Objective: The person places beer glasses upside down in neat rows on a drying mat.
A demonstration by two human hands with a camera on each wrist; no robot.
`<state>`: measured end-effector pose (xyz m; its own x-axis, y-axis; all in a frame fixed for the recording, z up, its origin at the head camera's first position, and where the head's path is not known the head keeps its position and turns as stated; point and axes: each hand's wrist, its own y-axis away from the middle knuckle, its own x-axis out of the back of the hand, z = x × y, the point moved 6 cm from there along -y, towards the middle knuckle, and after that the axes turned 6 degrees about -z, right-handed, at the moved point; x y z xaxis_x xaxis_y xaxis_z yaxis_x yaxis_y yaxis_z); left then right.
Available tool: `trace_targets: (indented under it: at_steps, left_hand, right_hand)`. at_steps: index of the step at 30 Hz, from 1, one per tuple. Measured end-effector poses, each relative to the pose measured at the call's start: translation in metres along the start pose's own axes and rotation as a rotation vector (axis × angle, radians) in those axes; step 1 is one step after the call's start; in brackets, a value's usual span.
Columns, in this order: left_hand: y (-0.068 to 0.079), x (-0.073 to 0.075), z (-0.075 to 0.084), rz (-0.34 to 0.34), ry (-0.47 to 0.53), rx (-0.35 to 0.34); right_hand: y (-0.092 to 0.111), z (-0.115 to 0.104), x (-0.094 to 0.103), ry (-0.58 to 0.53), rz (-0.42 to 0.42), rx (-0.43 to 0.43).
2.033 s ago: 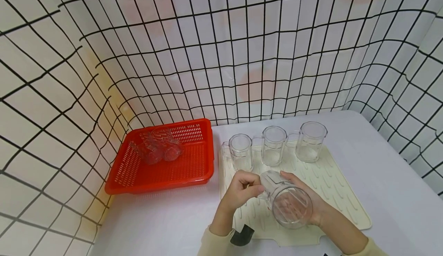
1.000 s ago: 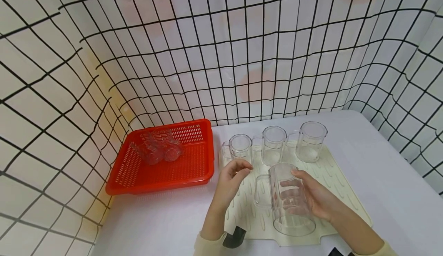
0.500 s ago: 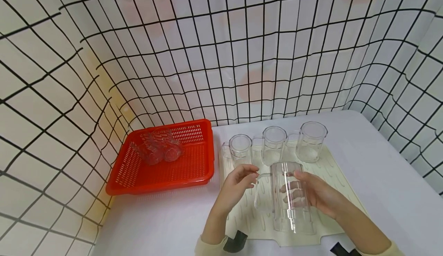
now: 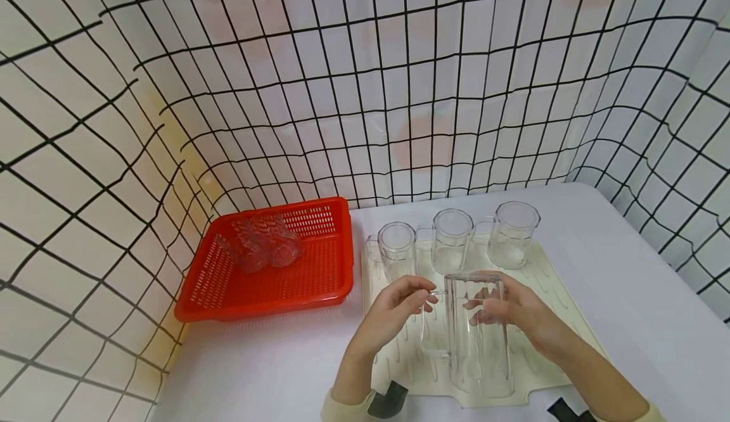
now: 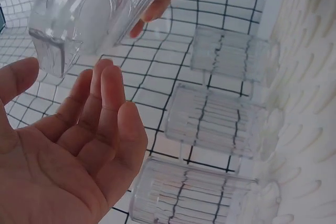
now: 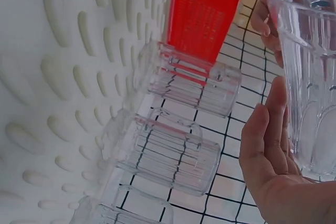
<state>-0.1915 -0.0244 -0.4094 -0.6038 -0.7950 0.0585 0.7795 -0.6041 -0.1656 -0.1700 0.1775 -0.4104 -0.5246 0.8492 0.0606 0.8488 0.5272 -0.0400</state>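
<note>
My right hand (image 4: 533, 320) grips a clear glass mug (image 4: 479, 352) by its side, above the front part of the cream drying mat (image 4: 416, 377). The mug's handle points left. My left hand (image 4: 390, 317) is at the handle; in the left wrist view its palm (image 5: 63, 166) and relaxed fingers are spread below the handle (image 5: 55, 53), with a gap between. Fingers of my right hand (image 6: 278, 166) wrap the mug's ribbed wall in the right wrist view. Behind, three similar mugs stand upright in a row: left (image 4: 397, 251), middle (image 4: 450, 241) and right (image 4: 513, 235).
A red perforated plastic basket (image 4: 262, 310) sits at the left, with several clear glass pieces (image 4: 265, 248) heaped inside. White panels with black grid lines (image 4: 410, 92) surround the white tabletop (image 4: 268, 371) at the back and both sides.
The mug, earlier tilted with its round end toward the camera, has been turned over to show its side. My left hand let go of the handle, drew back, then returned beside it.
</note>
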Motion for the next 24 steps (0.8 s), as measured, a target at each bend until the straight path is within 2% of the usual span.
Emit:
trace_targets:
  at_steps: [6,13,17,24]
  left_hand:
    - [0.0,-0.001,-0.001,-0.032,0.0,-0.032]
    - [-0.001,-0.001,-0.002,-0.062,-0.011,-0.078]
    - [0.0,-0.001,0.0,-0.078,-0.026,-0.094]
    - [0.002,-0.003,0.003,-0.131,-0.096,-0.118]
  right_hand:
    - [0.003,-0.006,0.0,0.056,0.058,0.087]
    - [0.006,-0.012,0.001,0.259,0.131,0.21]
    - [0.008,-0.016,0.0,0.334,0.164,0.258]
    - [0.009,-0.02,-0.002,0.359,0.172,0.325]
